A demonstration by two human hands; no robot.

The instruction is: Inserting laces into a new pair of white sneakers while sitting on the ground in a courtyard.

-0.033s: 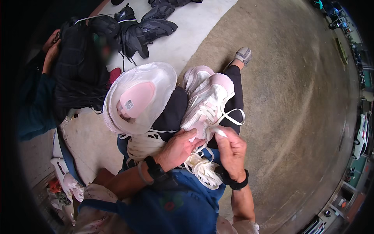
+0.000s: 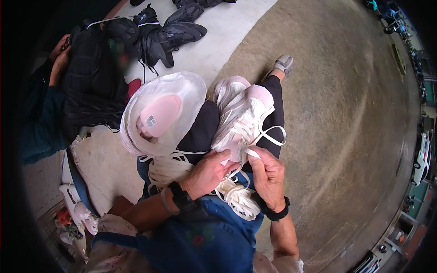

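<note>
A pink and white sneaker (image 2: 243, 123) lies over my lap with its toe away from me. My left hand (image 2: 207, 175) is closed on its near end, beside the tongue. Between thumb and fingers of my right hand (image 2: 267, 173) is pinched a white shoelace (image 2: 249, 154), threaded through the sneaker's eyelets. One lace loop (image 2: 277, 136) stands out to the right. Behind this shoe sits a second pink and white sneaker (image 2: 230, 86), partly hidden. Bundles of cream-white laces (image 2: 239, 198) rest on my blue apron (image 2: 200, 241), below and between my hands.
On my left thigh, a white bowl-shaped container (image 2: 189, 86) holds pink insoles (image 2: 160, 116). Black shoes (image 2: 170, 38) lie on a pale surface ahead. At left, a co-worker's hands (image 2: 59, 59) are beside a black pile (image 2: 86, 82). Concrete floor (image 2: 337, 113) stretches right, with parked vehicles beyond.
My right hand has shifted slightly to the left and up, nearer the sneaker, with the shoelace still pinched. My left hand and the sneaker look unmoved.
</note>
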